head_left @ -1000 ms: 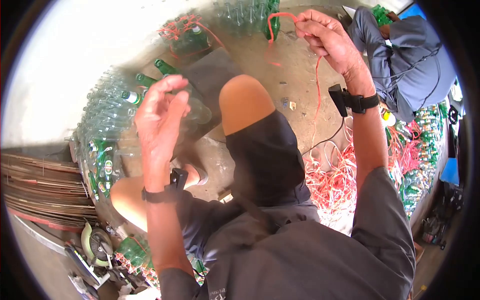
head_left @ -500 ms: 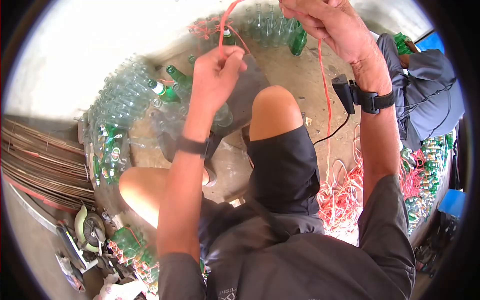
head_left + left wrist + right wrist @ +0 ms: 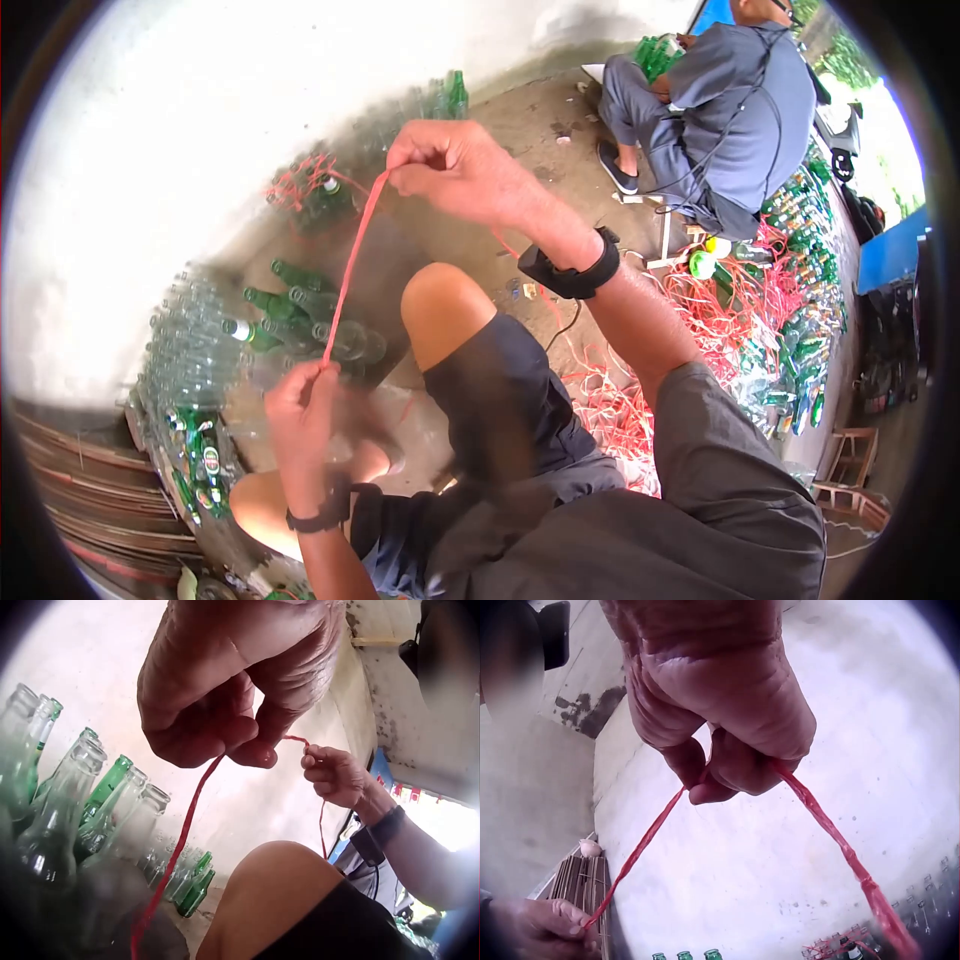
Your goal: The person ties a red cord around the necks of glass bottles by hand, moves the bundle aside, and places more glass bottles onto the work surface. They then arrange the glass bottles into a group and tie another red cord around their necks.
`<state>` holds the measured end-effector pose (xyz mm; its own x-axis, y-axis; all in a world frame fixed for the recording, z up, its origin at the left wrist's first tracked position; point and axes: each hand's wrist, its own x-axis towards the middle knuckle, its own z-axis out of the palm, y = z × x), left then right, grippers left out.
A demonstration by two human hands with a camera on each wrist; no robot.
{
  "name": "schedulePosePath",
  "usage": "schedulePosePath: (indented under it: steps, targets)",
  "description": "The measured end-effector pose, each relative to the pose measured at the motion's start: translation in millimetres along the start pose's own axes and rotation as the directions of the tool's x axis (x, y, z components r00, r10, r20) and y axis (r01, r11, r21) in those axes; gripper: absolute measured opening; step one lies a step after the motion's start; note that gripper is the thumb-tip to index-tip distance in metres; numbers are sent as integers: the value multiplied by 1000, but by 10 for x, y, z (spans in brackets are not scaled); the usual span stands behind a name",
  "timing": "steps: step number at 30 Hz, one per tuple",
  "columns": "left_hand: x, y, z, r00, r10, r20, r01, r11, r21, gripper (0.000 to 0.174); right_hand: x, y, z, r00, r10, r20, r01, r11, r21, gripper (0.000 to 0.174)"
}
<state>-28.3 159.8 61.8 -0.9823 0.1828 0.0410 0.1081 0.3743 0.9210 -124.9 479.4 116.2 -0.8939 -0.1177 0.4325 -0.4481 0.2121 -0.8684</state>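
A thin red plastic string (image 3: 352, 275) stretches taut between the two hands in the head view. My left hand (image 3: 298, 408), low on the left, pinches its lower end between thumb and fingers. Higher up, my right hand (image 3: 465, 172) pinches the same string between thumb and forefinger. The right wrist view shows the string (image 3: 641, 847) running from the right fingertips down to the left hand (image 3: 544, 926), with another length leaving the far side of the right hand. A tail of string (image 3: 184, 832) hangs below the left fingertips in the left wrist view.
Green and clear bottles (image 3: 290, 305) stand in front of my knee, with rows of clear bottles (image 3: 185, 345) along the wall. Beyond is a bottle bundle (image 3: 318, 195) wrapped in red string. A tangled string pile (image 3: 610, 410) lies right. Another person (image 3: 740, 120) sits at back right.
My left hand, loose at first, has taken hold of the string and drawn it down to the left. The right hand has moved left, and the head view has turned.
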Motion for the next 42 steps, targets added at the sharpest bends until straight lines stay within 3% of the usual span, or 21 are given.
schedulePosePath:
  steps: [2, 6, 10, 16, 19, 21, 23, 24, 25, 29, 31, 32, 38, 42]
  targets:
    - [-94, 72, -40, 990, -143, 20, 143, 989, -36, 12, -25, -14, -39, 999, -23, -27, 22, 999, -45, 3]
    - [-205, -24, -78, 999, -47, 14, 47, 998, 52, 13, -65, -19, -98, 998, -39, -56, 31, 989, -142, 3]
    - [-296, -165, -111, 999, -40, 7, 40, 999, 4, 13, -66, 47, -105, 995, -24, -98, 3, 978, -210, 6]
    - [-405, -183, -202, 995, -87, -41, 88, 995, 41, 16, 34, 257, -145, 979, -90, -184, 36, 960, -276, 5]
    - [-465, -192, -301, 977, -188, -98, 196, 977, 80, 16, 90, 379, -138, 973, -143, -179, 89, 956, -280, 7]
    - [-453, -100, -315, 994, -90, -65, 94, 993, 64, 18, 163, 514, -144, 959, -243, -148, 165, 898, -408, 9]
    - [-438, -173, -380, 984, -158, -78, 163, 985, 52, 19, 235, 576, -120, 973, -197, -121, 128, 895, -428, 9]
    - [-456, -172, -381, 989, -115, -97, 112, 993, -39, 19, 287, 628, -112, 978, -176, -114, 121, 918, -378, 9]
    - [-460, -231, -424, 991, -77, -112, 78, 997, 10, 19, 347, 700, -125, 986, -128, -103, 81, 924, -373, 10]
    - [-470, -318, -603, 964, -191, -187, 184, 982, -50, 18, 570, 794, -9, 996, -90, -10, 84, 957, -276, 12]
    - [-469, -441, -715, 965, -54, -255, 49, 998, -27, 20, 646, 831, 92, 998, -55, 29, 62, 942, -331, 14]
    - [-473, -448, -773, 962, -64, -265, 59, 998, -29, 20, 679, 844, 165, 998, -54, 42, 65, 944, -325, 14]
    - [-437, -529, -1102, 869, -183, -459, 95, 973, -210, 23, 851, 977, 567, 997, 31, 75, -9, 963, -269, 14]
    - [-240, -612, -1260, 793, -218, -568, 62, 958, -281, 21, 1017, 1165, 888, 979, 32, 203, 27, 959, -284, 16]
